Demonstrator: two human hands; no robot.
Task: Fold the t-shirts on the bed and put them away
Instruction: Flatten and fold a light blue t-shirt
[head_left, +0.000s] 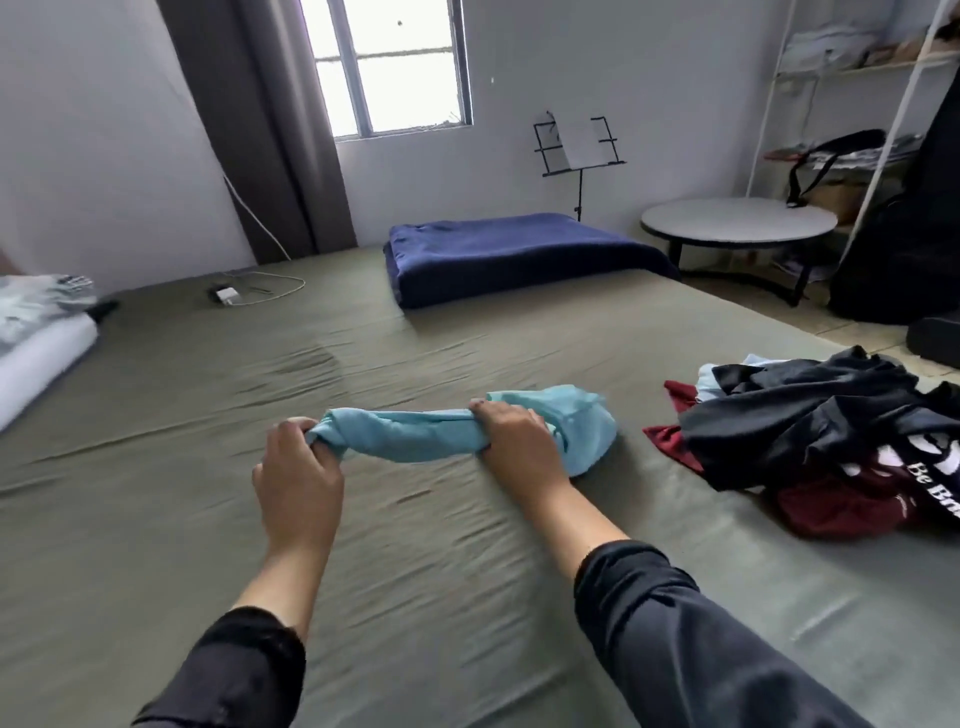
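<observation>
Now a blue shirt (415, 434) is rolled on the bed (208, 415).
Its ends are gripped by the left hand (298, 467) and right hand (511, 434); if released unevenly, the roll could be undone.

We can read only one bit of lettering: white print on the black t-shirt (810, 415) that lies on top of the clothes pile at the right edge of the bed (415, 597). It begins "Be" and goes on with a word starting "B", which the frame edge cuts off, so we cannot make out the rest. Above these letters we see part of a white graphic on the same shirt, too partial to read as any sign or brand.
</observation>
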